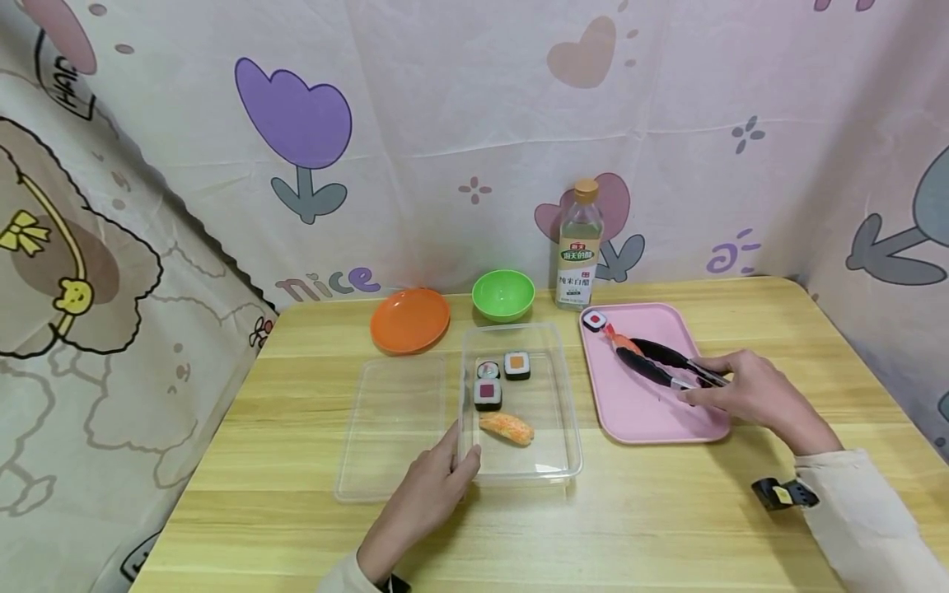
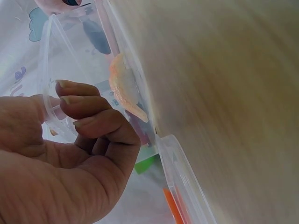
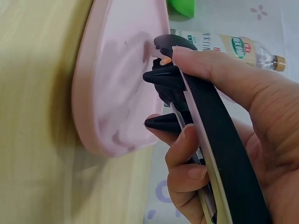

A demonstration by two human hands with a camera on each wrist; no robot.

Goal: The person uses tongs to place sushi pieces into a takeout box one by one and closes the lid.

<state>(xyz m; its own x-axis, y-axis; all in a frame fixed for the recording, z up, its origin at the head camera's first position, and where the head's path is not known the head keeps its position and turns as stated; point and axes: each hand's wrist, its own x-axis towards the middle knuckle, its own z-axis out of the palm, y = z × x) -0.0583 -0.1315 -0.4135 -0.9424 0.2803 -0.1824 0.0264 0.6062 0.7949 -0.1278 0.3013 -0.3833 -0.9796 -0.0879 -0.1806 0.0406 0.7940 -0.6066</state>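
Observation:
My left hand (image 1: 426, 490) grips the left wall of a clear plastic container (image 1: 552, 412), the rim passing between thumb and fingers in the left wrist view. Inside lie several sushi pieces: an orange-centred roll (image 1: 516, 365), a dark-red-centred roll (image 1: 488, 394), another roll (image 1: 488, 370) and an orange nigiri-like piece (image 1: 507, 428). My right hand (image 1: 767, 399) holds black-tipped tongs (image 1: 643, 368) over a pink tray (image 1: 630, 420). Between the tong tips is a shrimp sushi piece (image 1: 624, 342); whether it is lifted I cannot tell. Beyond it, a red-centred roll (image 1: 595, 319) sits in the tray's far-left corner.
Left of the container lies its clear flat lid (image 1: 389, 428). An orange plate (image 1: 410, 321), a green bowl (image 1: 503, 296) and a vinegar bottle (image 1: 577, 268) stand along the back of the wooden table (image 1: 245, 461). Behind them hangs a patterned curtain (image 1: 445, 99).

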